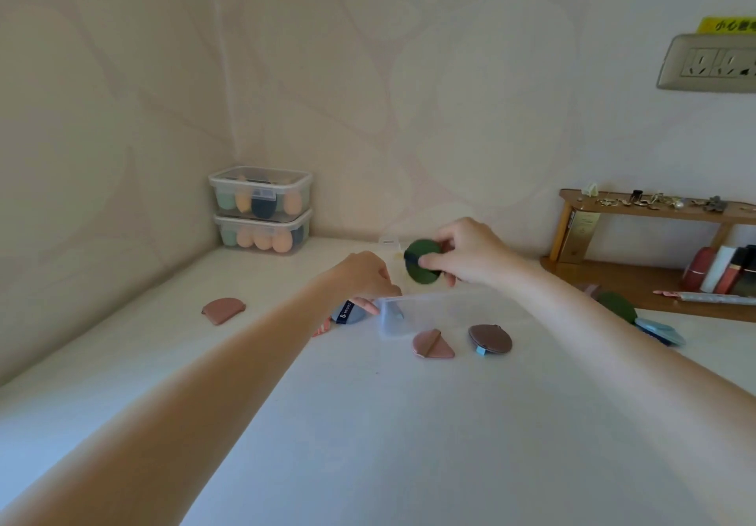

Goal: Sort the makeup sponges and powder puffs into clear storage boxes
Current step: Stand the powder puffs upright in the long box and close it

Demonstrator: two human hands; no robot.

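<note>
White table (368,423) fills the near and middle ground, wall behind. Wooden shelf (638,276) at far right, small trinkets on top tier, bottles below. Wall socket (709,62) upper right with a yellow sticker above it. Two stacked clear boxes (262,210) in the far left corner, lids on, both holding orange and green sponges plus a dark puff. Open clear box (429,313) mid-table, hard to see its edges; left hand (364,276) grips its left rim, fingers curled over the edge. Right hand (470,253) pinches a dark green round puff (421,261) between thumb and fingers, held up above the far side of the open box, not touching it. Grey-blue puff (347,313) with a dark strap lies just left of the box, under the left hand. Pink puff (223,310) lies well left. Pink teardrop puff (433,344) and brown round puff (489,338) lie near side of the box, close together. Second green puff (617,306) and light blue puff (660,331) lie at right, beyond the right forearm.
</note>
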